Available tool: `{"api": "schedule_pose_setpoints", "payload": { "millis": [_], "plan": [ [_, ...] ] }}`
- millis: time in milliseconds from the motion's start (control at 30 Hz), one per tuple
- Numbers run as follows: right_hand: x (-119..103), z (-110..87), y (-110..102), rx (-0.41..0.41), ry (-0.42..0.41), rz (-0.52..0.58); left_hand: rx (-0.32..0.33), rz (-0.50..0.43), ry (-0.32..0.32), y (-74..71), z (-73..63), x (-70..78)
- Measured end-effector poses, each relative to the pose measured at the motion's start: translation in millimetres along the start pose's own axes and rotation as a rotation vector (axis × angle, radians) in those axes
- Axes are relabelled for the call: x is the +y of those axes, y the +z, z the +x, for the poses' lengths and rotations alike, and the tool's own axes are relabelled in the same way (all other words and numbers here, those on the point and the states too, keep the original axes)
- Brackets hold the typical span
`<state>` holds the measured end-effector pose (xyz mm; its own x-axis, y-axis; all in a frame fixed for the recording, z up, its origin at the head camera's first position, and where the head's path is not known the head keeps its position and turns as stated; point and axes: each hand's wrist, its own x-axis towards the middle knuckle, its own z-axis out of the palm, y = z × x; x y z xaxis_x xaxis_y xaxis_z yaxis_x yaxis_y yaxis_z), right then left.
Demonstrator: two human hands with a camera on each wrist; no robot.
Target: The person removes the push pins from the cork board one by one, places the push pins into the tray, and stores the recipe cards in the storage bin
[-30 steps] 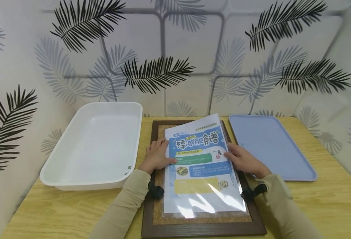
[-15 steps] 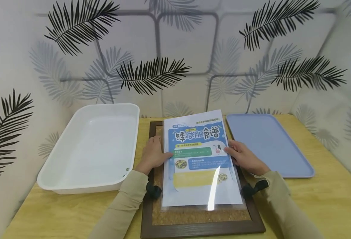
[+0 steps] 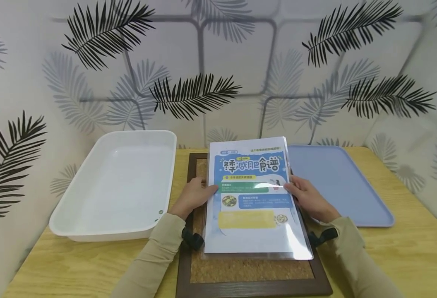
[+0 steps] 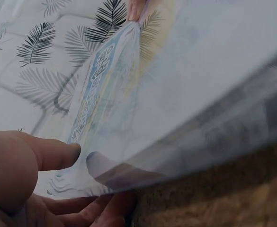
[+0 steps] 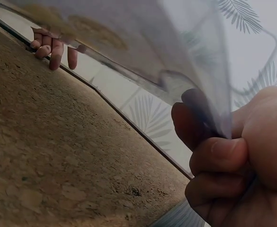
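A laminated poster [image 3: 255, 236] with blue, green and yellow blocks and Chinese lettering is held over a brown-framed cork board [image 3: 252, 271]. My left hand [image 3: 191, 196] pinches its left edge, thumb on the printed face and fingers behind. On the opposite edge my right hand [image 3: 309, 198] does the same. In the left wrist view, the left thumb [image 4: 58, 153] lies near the sheet's edge, with fingers beneath. The right wrist view shows the right hand [image 5: 223, 165] with curled fingers gripping the clear border, the cork surface [image 5: 72, 156] showing below the sheet.
A deep white tray [image 3: 129, 182] stands to the left, with a small green mark inside. At the right lies a flat light-blue tray [image 3: 334, 182]. Both rest on the yellow wooden table [image 3: 401, 248], in front of a leaf-patterned backdrop [image 3: 233, 58].
The poster has risen off the cork board and shifted slightly right, straightening in both hands. More cork shows below its lower edge. The trays stay in place.
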<state>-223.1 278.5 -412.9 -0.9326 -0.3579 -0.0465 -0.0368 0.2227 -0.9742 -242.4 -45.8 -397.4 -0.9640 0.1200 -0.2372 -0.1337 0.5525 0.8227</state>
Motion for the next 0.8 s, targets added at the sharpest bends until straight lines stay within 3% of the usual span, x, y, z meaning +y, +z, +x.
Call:
{"api": "schedule_pose_setpoints", "payload": {
  "millis": [133,333,633,800],
  "plan": [
    [0,-1.1,-2,0.001,-0.005,-0.007,-0.064,-0.047,0.037,0.9,0.0,0.1],
    [0,-0.8,-3,-0.008,0.033,-0.021,-0.085,-0.057,0.034,1.1,0.9,-0.3],
    [-9,0.6,4,0.057,0.028,-0.187,-0.032,-0.042,0.048,-3.9,-5.0,0.6],
    [-16,1.2,8,0.072,0.014,-0.217,0.017,-0.013,0.061,-9.8,-11.4,2.7]
  ]
}}
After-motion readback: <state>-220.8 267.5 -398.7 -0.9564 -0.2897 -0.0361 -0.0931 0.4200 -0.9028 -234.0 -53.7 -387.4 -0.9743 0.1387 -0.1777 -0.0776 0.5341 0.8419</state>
